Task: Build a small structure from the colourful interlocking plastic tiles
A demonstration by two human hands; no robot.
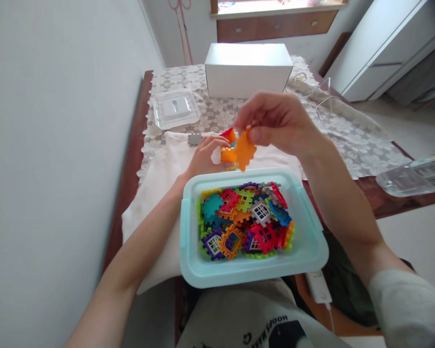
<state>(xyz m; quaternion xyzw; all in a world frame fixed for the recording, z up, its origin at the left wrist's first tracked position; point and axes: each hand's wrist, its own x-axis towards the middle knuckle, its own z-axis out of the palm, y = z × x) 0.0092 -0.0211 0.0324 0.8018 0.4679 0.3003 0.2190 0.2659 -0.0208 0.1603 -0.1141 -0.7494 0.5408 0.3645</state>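
My right hand point(279, 123) pinches an orange notched plastic piece point(245, 150) between thumb and fingers, above the far rim of the light blue tub point(313, 241). Beyond that rim, my left hand point(208, 157) curls around a small assembly of joined pieces point(227, 154), with red, orange and yellow parts showing. The orange piece partly covers the assembly's right side; whether they touch is unclear. A grey piece point(195, 140) lies on the white cloth just behind my left hand. Many coloured interlocking pieces point(242, 203) fill the tub, some with window lattices.
A white box point(248, 72) stands at the table's back, with a clear plastic lid point(176, 108) to its left. At the right edge lies a clear bottle point(416, 175). A white power strip point(319, 288) sits below the tub's right corner.
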